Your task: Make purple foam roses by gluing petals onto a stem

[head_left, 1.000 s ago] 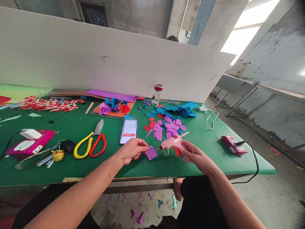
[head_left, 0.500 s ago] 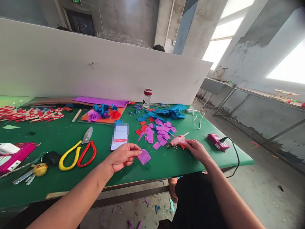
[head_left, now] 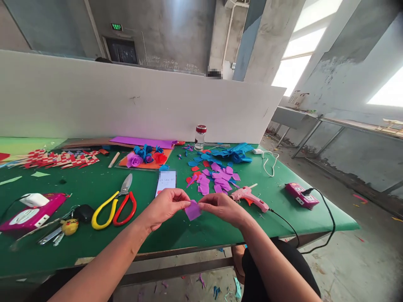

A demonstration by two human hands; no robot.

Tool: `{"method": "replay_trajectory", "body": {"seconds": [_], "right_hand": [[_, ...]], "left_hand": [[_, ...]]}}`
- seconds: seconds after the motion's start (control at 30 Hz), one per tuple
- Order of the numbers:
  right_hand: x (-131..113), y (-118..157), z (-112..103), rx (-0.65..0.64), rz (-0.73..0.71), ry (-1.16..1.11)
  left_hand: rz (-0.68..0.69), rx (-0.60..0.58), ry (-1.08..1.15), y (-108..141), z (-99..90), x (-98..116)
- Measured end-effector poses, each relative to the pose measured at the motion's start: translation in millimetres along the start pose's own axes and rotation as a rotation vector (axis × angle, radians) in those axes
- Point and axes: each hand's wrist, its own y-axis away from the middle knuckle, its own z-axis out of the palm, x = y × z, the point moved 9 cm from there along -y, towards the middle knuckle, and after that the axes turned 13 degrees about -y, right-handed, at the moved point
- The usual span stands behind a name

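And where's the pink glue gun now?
In the head view, the pink glue gun lies on the green table, right of centre, beside the right hand, between the purple paper pieces and the magenta socket box.

Along the far edge of the green worktop (head_left: 214, 235) I saw a white partition (head_left: 176, 107), a grey wall (head_left: 170, 33) with a dark doorway (head_left: 121, 51) and a glowing green sign (head_left: 116, 27) beyond it, and past the right edge a scrap-littered floor (head_left: 340, 258), a metal-framed table (head_left: 352, 124) by a patchy wall (head_left: 349, 79), and bright windows (head_left: 296, 63).
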Motion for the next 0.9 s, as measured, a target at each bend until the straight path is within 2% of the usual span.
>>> {"method": "replay_trajectory", "body": {"seconds": [0.13, 0.23, 0.4, 0.57, 0.73, 0.9], "right_hand": [[6.9, -9.7, 8.8, -0.027, 0.018, -0.036], [-1.2, -12.4, 5.3, -0.015, -0.003, -0.085], [-21.7, -11.6, -23.3, 0.184, -0.106, -0.156], [-11.0, -7.1, -43.7, 0.394, -0.132, -0.372], [-1.8, -9.4, -41.8, 0.532, -0.178, -0.573], [-9.2, -9.4, -30.2, 0.564, -0.214, -0.569]], "left_hand": [[0.027, 0.037, -0.025, 2.1, -3.5, 5.1], [0.047, 0.046, -0.015, 3.9, -5.3, 9.0], [0.100, 0.125, 0.103, 7.8, -16.6, 14.3], [0.119, 0.194, 0.080, 7.9, -16.6, 14.7], [0.076, 0.239, 0.137, 9.1, -3.7, 16.9], [0.067, 0.297, 0.171, 11.6, 1.9, 17.1]]}}
